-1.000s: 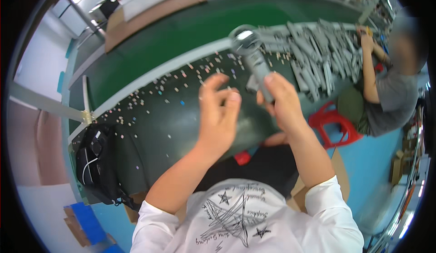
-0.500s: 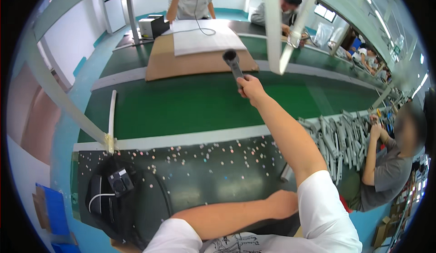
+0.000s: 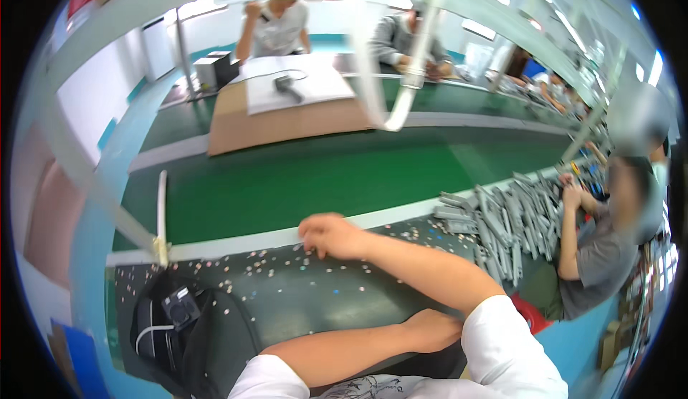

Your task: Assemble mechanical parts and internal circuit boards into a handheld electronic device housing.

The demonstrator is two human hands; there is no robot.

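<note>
My right hand hovers over the near edge of the dark worktable with nothing in it. Its fingers are loosely bent and a little apart. Across my body lies my left forearm, with my left hand beside my right upper arm; its fingers are turned out of sight. On a white sheet across the green belt rests a grey handle-like part with a round end. Small pale dots or bits lie scattered on the worktable below my right hand.
A black bag with a small boxy device sits at the left. Grey elongated parts are heaped at the right beside a seated co-worker. A white hanging frame crosses the view above the green belt.
My right hand has let go of the grey handle-like part, which now lies on the white sheet. The hand has come back nearer and left. My left arm has barely moved.
</note>
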